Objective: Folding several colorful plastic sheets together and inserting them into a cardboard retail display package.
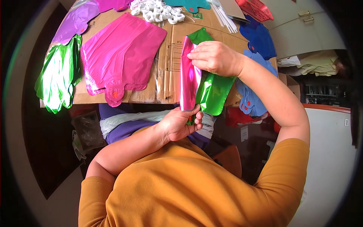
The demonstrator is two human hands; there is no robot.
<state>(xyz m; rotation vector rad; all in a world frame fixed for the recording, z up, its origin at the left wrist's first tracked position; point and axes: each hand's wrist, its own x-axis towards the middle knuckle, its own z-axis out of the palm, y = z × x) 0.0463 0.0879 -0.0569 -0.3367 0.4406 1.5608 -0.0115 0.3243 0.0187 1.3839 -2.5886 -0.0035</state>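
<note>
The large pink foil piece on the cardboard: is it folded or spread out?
Spread out: the pink foil lies broad on the cardboard, its rounded tab reaching the near edge.

Table [169,85] topped with flattened brown cardboard, visible seams and printing; space underneath dark. Upper right: pale cabinet [317,36], two brass-coloured handles [306,17], open shelf space below with light folded fabric [318,63]. Lower right: white panel [329,151] with reddish-brown top edge [326,108], furniture type unclear. Left: dark brown panel [45,147], pale surface beyond, wall or floor, can't tell. Bright light on tabletop. Fisheye bends edges, corners black.
</note>
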